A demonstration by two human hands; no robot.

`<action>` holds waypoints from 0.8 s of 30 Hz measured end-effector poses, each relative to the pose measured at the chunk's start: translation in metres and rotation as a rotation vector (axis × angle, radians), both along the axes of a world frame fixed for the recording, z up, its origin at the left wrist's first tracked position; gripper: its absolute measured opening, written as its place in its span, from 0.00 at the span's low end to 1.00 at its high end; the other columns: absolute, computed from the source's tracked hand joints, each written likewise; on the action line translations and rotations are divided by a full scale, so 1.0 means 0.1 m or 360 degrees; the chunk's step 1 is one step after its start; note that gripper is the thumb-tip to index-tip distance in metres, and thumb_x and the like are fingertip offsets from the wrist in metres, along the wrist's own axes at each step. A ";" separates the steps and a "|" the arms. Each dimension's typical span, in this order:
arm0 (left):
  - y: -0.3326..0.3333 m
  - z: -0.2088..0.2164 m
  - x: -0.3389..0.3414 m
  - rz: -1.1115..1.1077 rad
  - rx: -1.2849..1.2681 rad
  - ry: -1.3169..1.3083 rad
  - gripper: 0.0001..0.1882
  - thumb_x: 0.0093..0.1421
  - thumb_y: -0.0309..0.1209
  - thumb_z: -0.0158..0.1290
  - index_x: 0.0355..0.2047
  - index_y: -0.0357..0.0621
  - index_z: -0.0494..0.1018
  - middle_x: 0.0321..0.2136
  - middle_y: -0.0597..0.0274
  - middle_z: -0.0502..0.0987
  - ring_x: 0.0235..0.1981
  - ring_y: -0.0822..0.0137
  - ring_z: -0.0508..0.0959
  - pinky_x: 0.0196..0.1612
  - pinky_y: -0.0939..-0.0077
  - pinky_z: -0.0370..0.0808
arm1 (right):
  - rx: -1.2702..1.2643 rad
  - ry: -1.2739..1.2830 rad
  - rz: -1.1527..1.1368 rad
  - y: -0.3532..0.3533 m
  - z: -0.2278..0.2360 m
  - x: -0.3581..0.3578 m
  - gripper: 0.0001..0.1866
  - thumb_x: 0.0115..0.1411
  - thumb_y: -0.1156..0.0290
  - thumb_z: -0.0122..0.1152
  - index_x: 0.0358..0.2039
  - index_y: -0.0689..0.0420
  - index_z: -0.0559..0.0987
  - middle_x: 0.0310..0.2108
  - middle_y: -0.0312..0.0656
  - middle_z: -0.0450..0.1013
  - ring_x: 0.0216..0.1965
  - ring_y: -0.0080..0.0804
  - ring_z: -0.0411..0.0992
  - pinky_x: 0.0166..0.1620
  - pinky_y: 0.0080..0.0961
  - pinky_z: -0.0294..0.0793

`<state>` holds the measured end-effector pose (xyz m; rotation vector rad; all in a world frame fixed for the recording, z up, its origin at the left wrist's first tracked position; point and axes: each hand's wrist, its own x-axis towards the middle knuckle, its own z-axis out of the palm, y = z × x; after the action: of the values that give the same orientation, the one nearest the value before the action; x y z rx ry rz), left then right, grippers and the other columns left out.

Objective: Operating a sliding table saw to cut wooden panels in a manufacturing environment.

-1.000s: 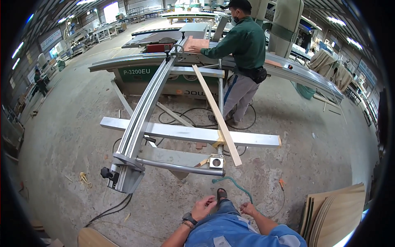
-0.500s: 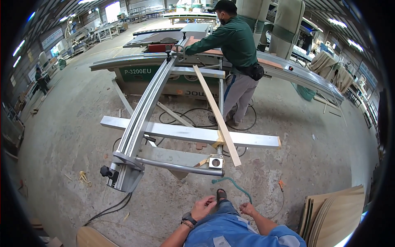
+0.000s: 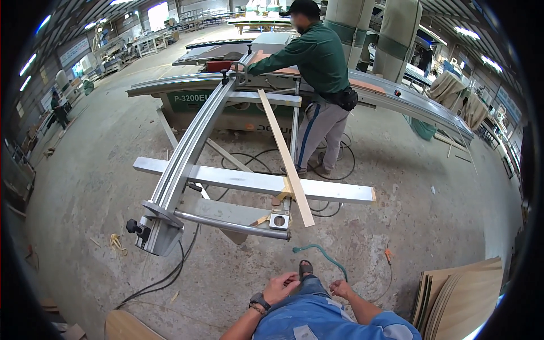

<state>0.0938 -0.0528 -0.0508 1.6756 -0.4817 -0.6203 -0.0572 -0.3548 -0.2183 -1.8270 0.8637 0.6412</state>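
Note:
My left hand (image 3: 281, 288), with a dark watch on the wrist, hovers in front of my body, holding nothing, its fingers loosely bent and apart. My right hand (image 3: 341, 289) hangs at my other side, fingers loosely curled, with nothing seen in it. Behind it in the picture, a green hose (image 3: 317, 248) lies on the floor. Ahead stands a panel saw's crosscut frame with a slotted fence (image 3: 195, 139). A long wooden strip (image 3: 285, 156) lies slantwise over its pale crossbar (image 3: 238, 178), beyond reach of both hands.
A co-worker in a green shirt (image 3: 320, 56) leans over the saw table (image 3: 164, 85), an arm stretched to the fence. Curved wooden panels (image 3: 462, 297) stand at lower right. Black cables (image 3: 170, 275) and an orange connector (image 3: 388, 255) lie on the floor.
The crosscut frame, with the wooden strip on it, has shifted a little left. The co-worker at the saw has moved slightly left with it. My hands stay in place.

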 end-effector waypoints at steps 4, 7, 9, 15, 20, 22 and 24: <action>-0.15 -0.01 -0.14 -0.0318 0.0058 0.0000 0.19 0.59 0.37 0.54 0.47 0.39 0.71 0.36 0.55 0.79 0.36 0.65 0.79 0.41 0.74 0.75 | 0.0020 0.0005 -0.0018 -0.21 0.00 -0.10 0.17 0.58 0.63 0.56 0.41 0.63 0.77 0.32 0.45 0.77 0.28 0.30 0.77 0.29 0.24 0.74; -0.31 -0.02 -0.26 -0.0424 0.0052 0.0008 0.20 0.59 0.37 0.54 0.48 0.39 0.70 0.36 0.55 0.79 0.38 0.65 0.79 0.42 0.73 0.74 | 0.0007 -0.0004 -0.0011 -0.38 0.01 -0.17 0.17 0.57 0.63 0.56 0.41 0.63 0.77 0.31 0.44 0.77 0.27 0.30 0.77 0.28 0.24 0.74; -0.42 -0.03 -0.31 -0.0433 0.0061 0.0004 0.20 0.59 0.37 0.54 0.48 0.39 0.70 0.36 0.55 0.78 0.38 0.65 0.78 0.43 0.73 0.74 | 0.0029 -0.0023 -0.0017 -0.48 0.03 -0.21 0.16 0.57 0.63 0.57 0.40 0.62 0.77 0.31 0.44 0.77 0.27 0.30 0.77 0.28 0.24 0.74; -0.73 0.01 -0.47 -0.0398 0.0012 0.0008 0.20 0.59 0.38 0.54 0.48 0.40 0.70 0.36 0.54 0.78 0.37 0.63 0.78 0.42 0.73 0.74 | -0.0005 -0.0036 -0.0018 -0.77 0.08 -0.32 0.16 0.56 0.65 0.57 0.39 0.65 0.78 0.30 0.46 0.77 0.26 0.31 0.76 0.30 0.26 0.75; -0.96 0.05 -0.58 -0.0348 -0.0031 -0.0007 0.20 0.59 0.37 0.54 0.48 0.40 0.70 0.35 0.54 0.79 0.35 0.62 0.79 0.40 0.73 0.74 | 0.0028 -0.0014 0.0008 -1.05 0.04 -0.45 0.17 0.57 0.63 0.56 0.40 0.63 0.77 0.31 0.43 0.77 0.27 0.29 0.76 0.27 0.23 0.73; -1.05 0.07 -0.62 -0.0346 -0.0007 -0.0012 0.20 0.59 0.37 0.54 0.48 0.40 0.70 0.35 0.54 0.79 0.35 0.63 0.79 0.40 0.73 0.74 | 0.0019 0.0007 0.0016 -1.14 0.03 -0.50 0.17 0.58 0.63 0.56 0.41 0.64 0.77 0.31 0.43 0.77 0.27 0.29 0.76 0.27 0.23 0.73; -1.12 0.05 -0.67 -0.0361 0.0006 0.0000 0.20 0.59 0.38 0.54 0.49 0.40 0.70 0.36 0.55 0.78 0.37 0.64 0.78 0.42 0.74 0.74 | 0.0019 0.0013 0.0017 -1.21 0.03 -0.55 0.17 0.58 0.64 0.56 0.42 0.64 0.76 0.32 0.44 0.77 0.27 0.29 0.76 0.27 0.23 0.73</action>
<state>0.0272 -0.1646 -0.0454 1.6370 -0.6770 -0.7868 -0.1118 -0.4759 -0.2156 -1.8206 0.8544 0.6598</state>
